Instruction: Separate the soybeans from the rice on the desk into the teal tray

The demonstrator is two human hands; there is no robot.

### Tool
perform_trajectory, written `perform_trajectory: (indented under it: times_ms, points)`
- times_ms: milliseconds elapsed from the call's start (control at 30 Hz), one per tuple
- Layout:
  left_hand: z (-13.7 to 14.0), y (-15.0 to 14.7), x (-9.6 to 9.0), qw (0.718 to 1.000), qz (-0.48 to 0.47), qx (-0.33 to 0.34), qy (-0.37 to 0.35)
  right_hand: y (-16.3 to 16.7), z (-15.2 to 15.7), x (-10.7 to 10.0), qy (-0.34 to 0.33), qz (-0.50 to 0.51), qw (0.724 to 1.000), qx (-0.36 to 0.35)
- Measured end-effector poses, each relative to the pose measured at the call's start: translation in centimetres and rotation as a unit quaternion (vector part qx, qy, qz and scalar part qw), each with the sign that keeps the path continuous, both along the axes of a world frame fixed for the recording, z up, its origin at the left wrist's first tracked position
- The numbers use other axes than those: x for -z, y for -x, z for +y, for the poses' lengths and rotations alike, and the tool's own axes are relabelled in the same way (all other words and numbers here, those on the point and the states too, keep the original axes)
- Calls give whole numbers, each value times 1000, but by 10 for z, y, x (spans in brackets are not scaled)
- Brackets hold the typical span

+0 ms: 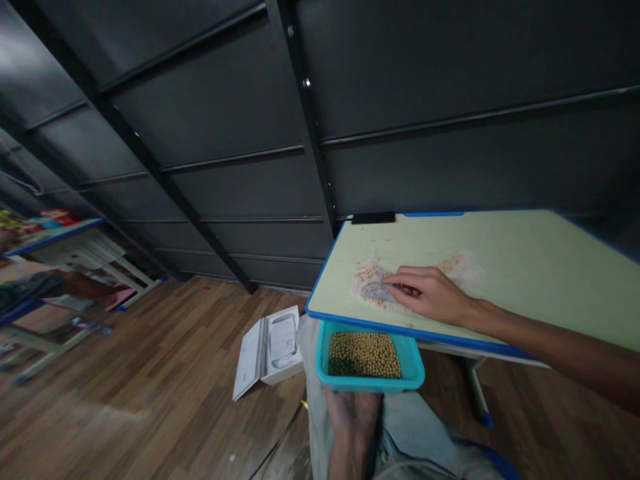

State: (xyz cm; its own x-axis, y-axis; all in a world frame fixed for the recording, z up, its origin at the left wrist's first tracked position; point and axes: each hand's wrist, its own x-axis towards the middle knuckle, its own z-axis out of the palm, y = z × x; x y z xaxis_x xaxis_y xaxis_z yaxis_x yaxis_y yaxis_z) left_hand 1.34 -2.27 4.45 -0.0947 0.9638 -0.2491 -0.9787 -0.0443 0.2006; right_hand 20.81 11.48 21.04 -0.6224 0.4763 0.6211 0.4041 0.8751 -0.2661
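Observation:
My right hand (427,291) is closed round the dark handle of a spoon (371,291). Its greyish bowl lies low over the table, in a patch of white powder (358,288) mixed with yellowish beans. A second patch of powder and beans (463,265) spreads behind my right hand. From below, my left hand (354,408) supports a turquoise plastic basket (321,353), held just under the table's front edge. Many round, pale yellow beans (370,355) fill its bottom. The basket hides most of my left fingers.
The pale green table (520,267) has a blue edge and a black strip (373,218) at its back left. An opened white box (283,340) and a cable (280,437) lie on the wooden floor. Another person's leg (75,285) shows by a table at far left.

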Motion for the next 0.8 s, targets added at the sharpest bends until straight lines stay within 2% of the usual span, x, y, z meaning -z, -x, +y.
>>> perform_trajectory:
  times_ms: [133, 433, 600, 700, 800]
  points:
    - [0, 0, 6, 1000, 12, -5, -8, 0, -2, 0, 1, -3, 1000, -9]
    - [1, -2, 5, 1000, 10, -6, -27, 0, -2, 2, -1, -10, 999, -37]
    - [1, -2, 0, 999, 35, -7, 4, 0, -3, 3, 2, -7, 999, -51]
    - [0, -2, -6, 999, 19, -7, 32, 1, -3, 3, 1, 1, 998, -57]
    - [0, -3, -10, 1000, 5, -4, 25, 1, -3, 4, 2, 2, 998, -65]
